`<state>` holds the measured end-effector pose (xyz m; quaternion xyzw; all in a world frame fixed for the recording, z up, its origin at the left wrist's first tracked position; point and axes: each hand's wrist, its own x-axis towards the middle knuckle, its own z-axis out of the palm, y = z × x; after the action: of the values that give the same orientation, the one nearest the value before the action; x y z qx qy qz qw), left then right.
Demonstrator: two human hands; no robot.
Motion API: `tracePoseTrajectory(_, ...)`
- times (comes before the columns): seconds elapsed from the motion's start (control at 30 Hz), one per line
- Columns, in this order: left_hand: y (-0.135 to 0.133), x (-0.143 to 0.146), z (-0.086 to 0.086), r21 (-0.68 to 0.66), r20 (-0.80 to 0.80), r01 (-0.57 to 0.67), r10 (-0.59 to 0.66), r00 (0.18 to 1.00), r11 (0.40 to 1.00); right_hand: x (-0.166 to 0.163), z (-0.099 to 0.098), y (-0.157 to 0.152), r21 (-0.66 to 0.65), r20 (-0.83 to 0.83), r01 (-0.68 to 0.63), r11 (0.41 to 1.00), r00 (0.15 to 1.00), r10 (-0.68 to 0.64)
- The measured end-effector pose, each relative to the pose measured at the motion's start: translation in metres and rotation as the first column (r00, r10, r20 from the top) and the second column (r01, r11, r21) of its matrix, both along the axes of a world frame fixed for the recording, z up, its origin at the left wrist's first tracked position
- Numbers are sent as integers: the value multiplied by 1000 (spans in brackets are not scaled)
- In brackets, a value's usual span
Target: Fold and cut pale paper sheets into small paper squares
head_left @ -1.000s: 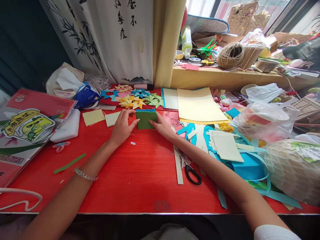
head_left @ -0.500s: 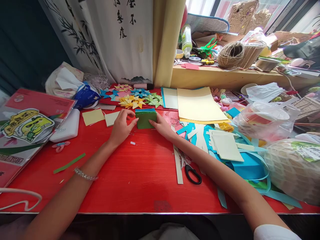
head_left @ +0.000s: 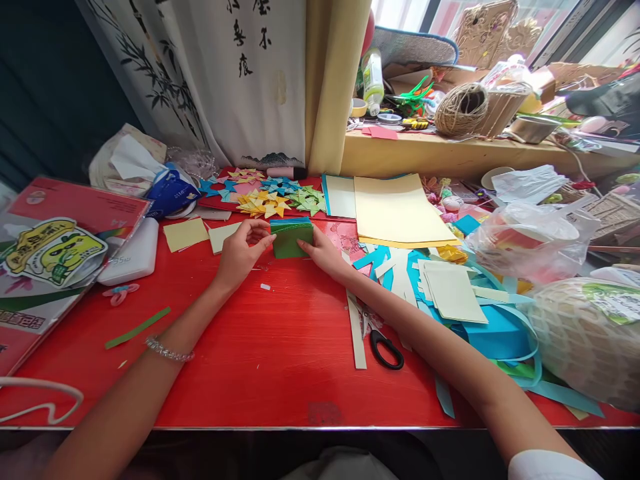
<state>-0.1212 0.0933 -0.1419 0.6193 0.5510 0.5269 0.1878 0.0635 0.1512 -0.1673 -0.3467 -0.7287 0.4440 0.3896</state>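
Observation:
A stack of square paper sheets point(head_left: 291, 243), green at the front with blue edges behind, stands tilted up above the red table. My right hand point(head_left: 323, 252) grips its right side, thumb laid across the green face and the other fingers mostly hidden behind. At the stack's left edge, my left hand point(head_left: 243, 250) is closed with thumb and fingertips on the upper corner. Beside my left hand lie pale yellow paper squares point(head_left: 186, 235). Folded paper stars point(head_left: 267, 203) in yellow, blue, pink and green are spread behind the stack.
Scissors with black handles point(head_left: 386, 350) lie below my right forearm, near blue and white paper strips. Large cream sheets point(head_left: 400, 210) rest at the back. On the right are pale cut squares point(head_left: 453, 293) and a netted bundle point(head_left: 590, 340). A green strip point(head_left: 137, 328) lies left.
My left thumb and fingers have drawn closer together at the stack's left edge. My right hand and the stack have hardly moved.

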Motion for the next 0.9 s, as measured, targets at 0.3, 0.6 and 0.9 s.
tracePoseTrajectory(0.3, -2, 1, 1, 13, -4, 4, -4, 1000, 1000, 0, 1, -1, -1, -2, -7, 1000, 1000, 7)
tracePoseTrajectory(0.6, -4, 2, 3, -4, -10, -4, 4, 1000, 1000, 0, -1, 0, 4, -8, -10, 1000, 1000, 10)
tracePoseTrajectory(0.9, -3, 2, 2, 16, -2, -8, 8, 1000, 1000, 0, -2, 1, 10, -2, -8, 1000, 1000, 8)
